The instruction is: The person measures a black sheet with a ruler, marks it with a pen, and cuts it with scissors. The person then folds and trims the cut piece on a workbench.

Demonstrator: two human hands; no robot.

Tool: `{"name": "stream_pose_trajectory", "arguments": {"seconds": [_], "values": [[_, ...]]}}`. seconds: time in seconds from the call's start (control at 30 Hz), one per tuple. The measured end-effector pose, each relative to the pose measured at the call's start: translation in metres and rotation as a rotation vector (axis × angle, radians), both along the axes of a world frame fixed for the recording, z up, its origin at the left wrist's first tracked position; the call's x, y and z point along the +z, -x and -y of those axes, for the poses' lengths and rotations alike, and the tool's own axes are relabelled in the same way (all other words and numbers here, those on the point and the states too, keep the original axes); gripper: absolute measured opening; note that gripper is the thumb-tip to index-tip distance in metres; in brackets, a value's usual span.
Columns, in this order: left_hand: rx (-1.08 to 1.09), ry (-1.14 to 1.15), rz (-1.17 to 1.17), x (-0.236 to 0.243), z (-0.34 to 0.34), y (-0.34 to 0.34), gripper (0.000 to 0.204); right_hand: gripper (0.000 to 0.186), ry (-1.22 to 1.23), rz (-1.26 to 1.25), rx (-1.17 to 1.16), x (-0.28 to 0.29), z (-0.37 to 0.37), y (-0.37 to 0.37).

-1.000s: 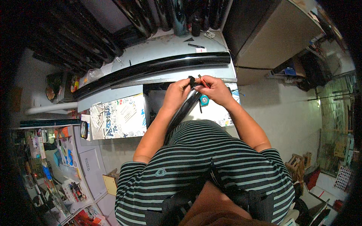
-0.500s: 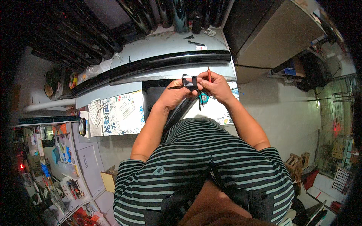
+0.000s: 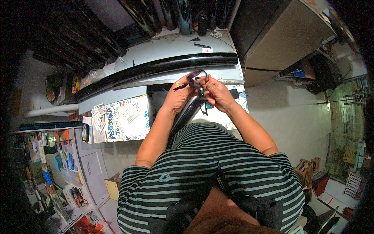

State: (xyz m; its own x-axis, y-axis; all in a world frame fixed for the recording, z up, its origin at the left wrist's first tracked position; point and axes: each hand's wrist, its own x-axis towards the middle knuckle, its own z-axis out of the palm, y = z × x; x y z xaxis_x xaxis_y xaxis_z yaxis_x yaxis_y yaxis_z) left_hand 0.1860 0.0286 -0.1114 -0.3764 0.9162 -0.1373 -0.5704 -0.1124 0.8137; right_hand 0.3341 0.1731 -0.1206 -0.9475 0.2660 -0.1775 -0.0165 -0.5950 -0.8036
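Observation:
My left hand is closed on a small piece of glossy black film, from which a dark end sticks out to the left. Opposite it, my right hand pinches a slim red-handled tool; its tip is hard to make out. A thin dark loop arches between the fingertips of both hands, and narrow black strips dangle below them. Beneath the hands, a long sheet of black film slopes down toward my body. A teal object behind the right fingers is mostly hidden.
A long glossy black roll lies across the pale workbench. White sticks rest on a drawn-on white board at the left. Several dark rolls stand behind. A large cabinet is at the right.
The black film between my hands has turned, and a dark loop now rises above the fingers. The red tool has shifted left and down with my right fingers.

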Motion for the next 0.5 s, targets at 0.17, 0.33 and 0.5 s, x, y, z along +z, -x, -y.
{"name": "stream_pose_trajectory", "arguments": {"seconds": [0.17, 0.33, 0.5], "values": [[0.112, 0.095, -0.191, -0.001, -0.002, 0.003, 0.049, 0.059, -0.111, 0.064, -0.171, 0.004, -0.006, 0.001], [0.215, 0.16, -0.333, 0.003, 0.002, 0.005, 0.043, 0.045, -0.149, 0.06, -0.159, 0.003, -0.019, 0.003], [0.312, 0.172, -0.389, 0.009, 0.007, 0.015, 0.038, 0.029, -0.151, 0.109, -0.158, -0.006, -0.031, -0.005]]}}
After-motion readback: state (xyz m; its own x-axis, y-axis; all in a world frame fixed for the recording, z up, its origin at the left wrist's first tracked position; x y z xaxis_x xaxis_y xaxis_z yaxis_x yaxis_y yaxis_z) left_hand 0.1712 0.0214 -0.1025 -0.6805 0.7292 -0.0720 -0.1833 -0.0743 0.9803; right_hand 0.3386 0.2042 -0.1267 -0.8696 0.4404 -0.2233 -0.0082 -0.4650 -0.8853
